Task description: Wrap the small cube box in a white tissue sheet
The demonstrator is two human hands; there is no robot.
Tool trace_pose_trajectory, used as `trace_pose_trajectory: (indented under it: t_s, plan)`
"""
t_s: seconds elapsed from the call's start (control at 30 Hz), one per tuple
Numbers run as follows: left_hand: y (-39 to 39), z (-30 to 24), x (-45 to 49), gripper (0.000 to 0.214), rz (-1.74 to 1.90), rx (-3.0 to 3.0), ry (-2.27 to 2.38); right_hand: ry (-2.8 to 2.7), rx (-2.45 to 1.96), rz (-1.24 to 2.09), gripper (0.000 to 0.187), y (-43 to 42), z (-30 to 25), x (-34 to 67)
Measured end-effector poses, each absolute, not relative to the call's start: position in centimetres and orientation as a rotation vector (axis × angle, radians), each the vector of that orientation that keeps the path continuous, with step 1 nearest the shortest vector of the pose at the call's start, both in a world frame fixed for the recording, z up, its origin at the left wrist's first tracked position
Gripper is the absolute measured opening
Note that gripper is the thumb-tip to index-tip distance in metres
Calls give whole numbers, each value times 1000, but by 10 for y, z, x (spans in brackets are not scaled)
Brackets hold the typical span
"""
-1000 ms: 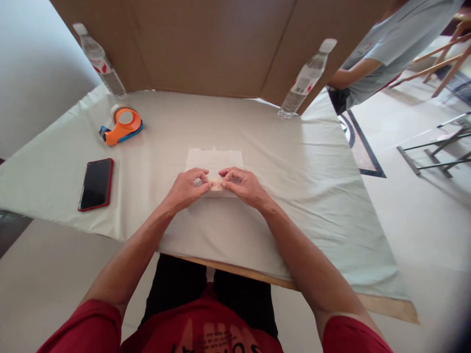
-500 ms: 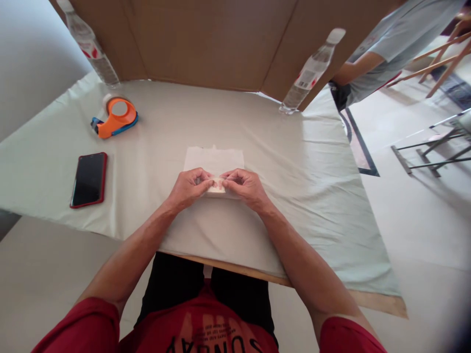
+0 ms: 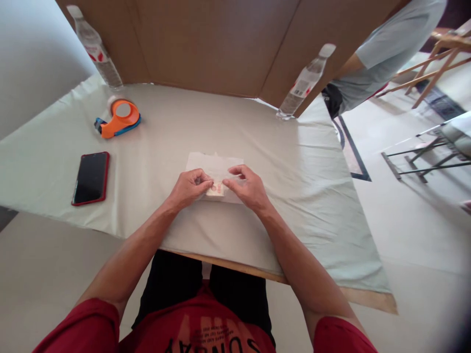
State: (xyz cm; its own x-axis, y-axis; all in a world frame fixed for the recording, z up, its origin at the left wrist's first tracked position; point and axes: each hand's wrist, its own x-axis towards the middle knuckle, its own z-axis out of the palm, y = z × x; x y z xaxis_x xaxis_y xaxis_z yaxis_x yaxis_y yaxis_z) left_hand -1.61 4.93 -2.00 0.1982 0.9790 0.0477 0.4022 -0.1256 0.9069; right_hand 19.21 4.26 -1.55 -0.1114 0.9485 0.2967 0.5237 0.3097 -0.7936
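Note:
On a sheet of white paper [image 3: 204, 161] lies a small pale box [image 3: 217, 189] with reddish print on its face. My left hand [image 3: 189, 188] is closed in a pinch at the box's upper left, where a bit of paper or box edge seems to be between thumb and forefinger. On the other side, my right hand [image 3: 250, 187] has thumb and fingers apart with nothing between them. Its thumb tip is close to the box's right upper corner; whether it touches cannot be made out.
An orange tape dispenser [image 3: 121, 120] and a black phone with a red case [image 3: 91, 177] lie to the left. Water bottles [image 3: 97, 51] [image 3: 305, 83] stand before a brown cardboard panel [image 3: 206, 49]. Another person's grey sleeve [image 3: 393, 41] shows beyond the right corner.
My right hand has let go at the box and its fingers have spread apart, uncovering more of the printed face. The left hand keeps its pinch. The view has shifted slightly.

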Motion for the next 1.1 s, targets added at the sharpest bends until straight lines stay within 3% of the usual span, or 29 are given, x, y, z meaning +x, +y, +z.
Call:
trace_pose_trajectory:
  t_s: [0.1,0.17,0.3,0.43,0.87,1.1]
  plan:
    - [50,-20,-15,22,873,1681,1331,-1896,-1249,124,14,29,-2,184]
    - [50,-18,-16,24,866,1710,1361,-2106,-1181,-7,15,19,1,175]
    - [48,-8,-28,24,817,1814,1441,-2428,-1186,-45,18,12,-7,160]
    - [46,1,-51,44,692,1812,1418,-2494,-1254,-64,22,13,-10,158]
    - [44,17,-70,21,514,1320,1678,-2688,-1360,-234,28,8,4,146]
    - [61,19,-63,28,331,1363,1729,-2748,-1356,-261,28,12,8,142]
